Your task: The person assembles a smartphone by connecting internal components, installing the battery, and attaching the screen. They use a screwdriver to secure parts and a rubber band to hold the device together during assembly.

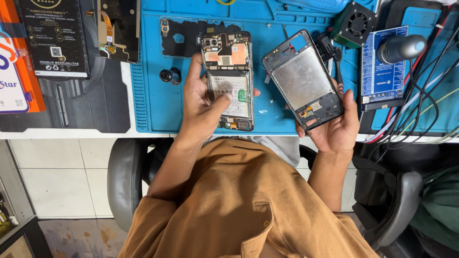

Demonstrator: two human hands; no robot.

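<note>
Phone [229,81] sits in my left hand [201,107], thumb across its battery, long axis running away from me; right of it, my right hand [337,126] grips the frame [303,79], tilted.

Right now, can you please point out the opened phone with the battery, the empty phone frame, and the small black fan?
opened phone [229,88], head view, on the white battery label.
phone frame [302,79], head view, on the bare grey metal plate.
black fan [357,22], head view, on the round fan grille.
</note>
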